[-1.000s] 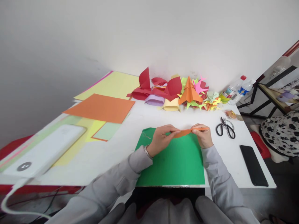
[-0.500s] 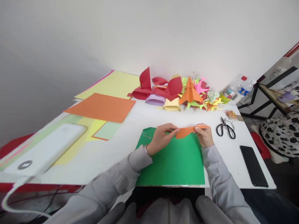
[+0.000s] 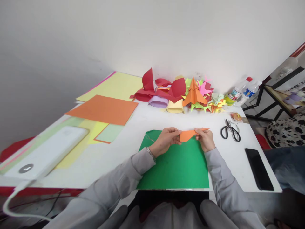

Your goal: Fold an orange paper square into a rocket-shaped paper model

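Two forearms reach forward; both hands [image 3: 168,138] [image 3: 205,139] pinch opposite ends of folded orange paper [image 3: 186,136] above green sheet [image 3: 176,168].

Between the left fingers [image 3: 175,131] and the right fingers [image 3: 200,133], the folded orange paper [image 3: 187,135] blocks direct passage. Beneath both, the green sheet [image 3: 178,168] lies flat and can be passed over. Just beyond the fingers, a bare strip of surface [image 3: 157,120] runs sideways, bounded farther off by red paper pieces [image 3: 178,90], an orange paper plane [image 3: 194,94] and, behind these, the wall [image 3: 152,38]. Right of the right fingers, a short gap precedes the scissors [image 3: 228,125]; the phone [image 3: 259,168] lies farther right. Left of the left fingers, an open lane reaches the orange sheet [image 3: 103,109].
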A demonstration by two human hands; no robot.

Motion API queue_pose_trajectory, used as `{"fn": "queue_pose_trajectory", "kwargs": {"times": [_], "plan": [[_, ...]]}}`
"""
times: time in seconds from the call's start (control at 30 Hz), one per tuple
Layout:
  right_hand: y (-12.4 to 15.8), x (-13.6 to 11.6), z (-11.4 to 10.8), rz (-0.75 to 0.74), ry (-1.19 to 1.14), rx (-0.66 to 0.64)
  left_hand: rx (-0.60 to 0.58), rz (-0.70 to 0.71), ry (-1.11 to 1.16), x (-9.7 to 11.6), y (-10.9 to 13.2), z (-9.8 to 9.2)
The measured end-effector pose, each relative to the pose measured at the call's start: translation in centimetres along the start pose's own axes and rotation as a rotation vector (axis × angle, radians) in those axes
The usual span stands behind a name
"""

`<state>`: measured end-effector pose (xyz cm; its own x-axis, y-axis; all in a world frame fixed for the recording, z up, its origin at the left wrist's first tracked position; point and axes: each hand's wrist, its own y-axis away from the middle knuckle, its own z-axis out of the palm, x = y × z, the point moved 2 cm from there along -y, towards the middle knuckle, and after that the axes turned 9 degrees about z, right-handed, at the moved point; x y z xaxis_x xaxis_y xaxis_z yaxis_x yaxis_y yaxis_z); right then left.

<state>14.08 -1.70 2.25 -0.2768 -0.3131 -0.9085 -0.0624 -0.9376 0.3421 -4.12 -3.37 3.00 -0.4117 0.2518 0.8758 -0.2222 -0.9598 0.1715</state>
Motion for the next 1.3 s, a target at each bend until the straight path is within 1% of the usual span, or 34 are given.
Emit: {"fn": "queue_pose_trajectory", "kwargs": {"times": [0.1,0.17,0.2,0.27,0.33,0.37,0.43,0.5,0.53,0.6,0.7,0.77,0.83,0.9,1.07,1.17,1.3], "plan": [[-0.1,0.5,0.0,0.101,-0.064,0.032,-0.012,0.001,-0.03,-0.3,-0.1,-0.1],[0.0,0.7,0.1,0.151,-0.091,0.053,0.004,0.094,-0.128,-0.1,0.0,-0.2],[0.0,0.8,0.1,0.168,-0.101,0.064,0.014,0.185,-0.204,0.1,0.1,-0.2],[0.2,0.7,0.2,0.191,-0.114,0.079,0.003,0.438,-0.387,0.7,0.4,0.0],[0.4,0.6,0.4,0.212,-0.123,0.074,-0.084,0.696,-0.559,1.1,0.9,0.4],[0.5,0.6,0.6,0.226,-0.126,0.065,-0.133,0.801,-0.629,1.1,1.1,0.6],[0.7,0.6,0.8,0.259,-0.134,0.053,-0.197,0.948,-0.729,0.9,1.3,0.8],[1.0,0.7,1.1,0.288,-0.138,0.03,-0.205,1.014,-0.763,0.5,1.3,0.9],[1.1,0.8,1.2,0.297,-0.135,0.008,-0.202,1.016,-0.754,0.4,1.3,0.9],[1.3,0.8,1.4,0.305,-0.12,-0.052,-0.17,0.96,-0.717,0.3,1.2,0.7],[1.5,0.6,1.6,0.266,-0.099,-0.136,-0.048,0.782,-0.65,0.6,1.1,0.4],[1.6,0.4,1.6,0.203,-0.094,-0.191,0.032,0.663,-0.584,0.9,1.0,0.2],[1.7,0.1,1.7,0.125,-0.076,-0.23,0.076,0.583,-0.51,1.0,0.9,0.1],[1.8,0.1,1.8,0.041,-0.041,-0.211,0.094,0.538,-0.45,1.0,0.7,0.0],[1.9,0.2,1.7,-0.142,0.05,-0.098,0.092,0.47,-0.353,0.6,0.6,0.1],[1.8,0.2,1.6,-0.194,0.087,-0.059,0.085,0.434,-0.284,0.4,0.6,0.2],[1.9,0.2,1.5,-0.207,0.096,-0.039,0.089,0.358,-0.204,0.2,0.4,0.2]]}}
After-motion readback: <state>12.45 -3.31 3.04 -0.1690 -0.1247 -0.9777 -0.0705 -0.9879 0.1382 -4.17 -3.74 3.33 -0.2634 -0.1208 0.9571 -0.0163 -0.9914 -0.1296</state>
